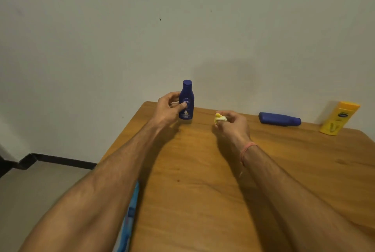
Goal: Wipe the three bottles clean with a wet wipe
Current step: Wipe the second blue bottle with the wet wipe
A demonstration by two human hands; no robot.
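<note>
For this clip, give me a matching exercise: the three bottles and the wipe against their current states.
Things:
1. Nivea bottle
2. plain blue bottle
3. yellow bottle
4. wet wipe

States:
A. lying on its side on the table
B. bunched in the right hand
C. upright, gripped by the left hand
D. standing by the wall, far right, untouched

Pairs: 1-C, 2-A, 3-D, 4-B

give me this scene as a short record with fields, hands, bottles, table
left hand: grips the upright dark blue plastic bottle, standing on the table
right hand: closed on a crumpled yellowish wet wipe
lying blue bottle: on its side, untouched
yellow bottle: upright by the wall, far right
surface: brown wooden table
</note>
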